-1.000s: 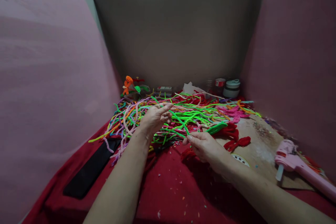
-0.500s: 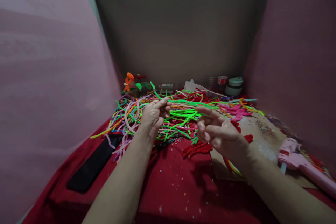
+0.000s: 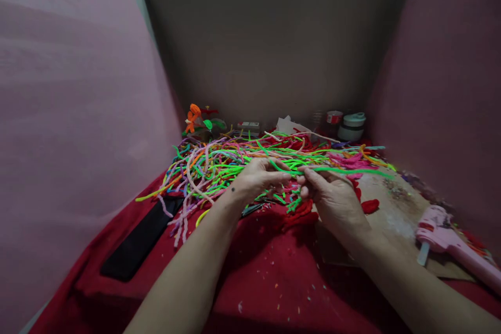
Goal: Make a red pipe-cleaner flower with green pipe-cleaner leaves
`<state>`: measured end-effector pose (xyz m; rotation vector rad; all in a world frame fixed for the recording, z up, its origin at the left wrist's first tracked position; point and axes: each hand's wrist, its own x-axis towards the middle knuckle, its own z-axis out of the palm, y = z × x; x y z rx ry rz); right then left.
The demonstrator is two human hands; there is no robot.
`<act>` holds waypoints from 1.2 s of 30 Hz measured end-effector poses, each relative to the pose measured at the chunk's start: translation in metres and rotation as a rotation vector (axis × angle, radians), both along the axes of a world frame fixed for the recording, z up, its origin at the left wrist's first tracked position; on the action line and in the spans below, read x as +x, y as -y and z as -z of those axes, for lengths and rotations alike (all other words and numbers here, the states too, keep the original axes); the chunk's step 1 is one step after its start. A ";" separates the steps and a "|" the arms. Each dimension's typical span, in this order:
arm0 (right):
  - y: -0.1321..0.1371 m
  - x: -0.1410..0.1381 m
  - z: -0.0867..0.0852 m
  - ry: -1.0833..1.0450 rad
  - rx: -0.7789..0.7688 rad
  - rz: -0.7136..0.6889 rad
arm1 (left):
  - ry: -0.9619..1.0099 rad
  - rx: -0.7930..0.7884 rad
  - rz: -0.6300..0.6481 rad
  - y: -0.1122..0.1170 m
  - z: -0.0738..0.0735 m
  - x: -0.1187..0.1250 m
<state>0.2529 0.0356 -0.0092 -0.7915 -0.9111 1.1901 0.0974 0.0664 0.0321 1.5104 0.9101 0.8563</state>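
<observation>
**A:** Hands?

**B:** Together, nearly touching. Left hand [image 3: 256, 180] and right hand [image 3: 336, 201] both pinch one green stem [image 3: 344, 170], fingertips closed on it side by side.

**A:** Where does the stem lie?

**B:** Lifted just above the pile [image 3: 207, 164] of mixed-colour stems, its long end trailing right over the board [image 3: 391, 214]. My guess is that it's held up to keep it out of the tangle.

**A:** Under the hands?

**B:** Red pieces [image 3: 299, 215], bent and heaped on the cloth [image 3: 266, 271]. The cloth is red, rumpled and flecked with clippings.

**A:** Tools?

**B:** A pink glue gun [image 3: 442, 235] on the board's right edge, well apart from the hands. There is a black strip [image 3: 136, 245] at left, half under the pile.

**A:** At the back?

**B:** An orange flower [image 3: 193, 117] and jars [image 3: 354, 126] sit against the grey panel [image 3: 266, 52] — small and dim, so I can't tell the contents.

**A:** The room?

**B:** Pink walls [image 3: 70, 115] close in on both sides. The light is low.
</observation>
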 end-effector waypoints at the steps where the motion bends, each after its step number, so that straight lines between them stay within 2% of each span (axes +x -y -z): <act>1: -0.001 0.001 0.000 -0.032 -0.012 0.004 | -0.057 0.075 -0.080 -0.002 -0.005 -0.008; 3: -0.002 0.004 -0.001 -0.105 -0.054 -0.002 | -0.125 0.230 -0.332 -0.009 -0.012 -0.027; 5: -0.002 0.005 -0.001 -0.136 -0.123 -0.017 | -0.358 0.313 -0.448 -0.017 -0.015 -0.047; 6: -0.002 0.005 0.000 -0.130 -0.161 -0.027 | -0.536 0.333 -0.436 -0.021 -0.014 -0.055; 8: -0.001 0.004 0.002 -0.101 -0.213 -0.050 | -0.888 0.385 -0.297 -0.026 -0.010 -0.066; 9: 0.000 0.003 0.004 -0.087 -0.222 -0.064 | -0.977 0.386 -0.242 -0.028 -0.007 -0.069; 11: 0.002 0.001 0.006 -0.064 -0.214 -0.094 | -1.077 0.372 -0.157 -0.030 -0.001 -0.072; 15: 0.004 -0.002 0.011 -0.023 -0.216 -0.130 | -1.179 0.355 -0.123 -0.034 0.014 -0.070; 19: 0.004 -0.003 0.014 -0.023 -0.244 -0.147 | -1.205 0.389 -0.149 -0.041 0.025 -0.071; 22: 0.004 -0.004 0.016 -0.006 -0.244 -0.161 | -1.166 0.425 -0.203 -0.042 0.024 -0.071; 29: 0.005 -0.004 0.018 0.021 -0.243 -0.189 | -0.945 0.588 -0.515 -0.037 0.017 -0.068; 32: 0.006 -0.004 0.018 0.034 -0.243 -0.195 | -0.848 0.549 -0.579 -0.041 0.017 -0.072; 36: 0.006 -0.004 0.018 0.042 -0.241 -0.210 | -0.709 0.448 -0.578 -0.041 0.011 -0.081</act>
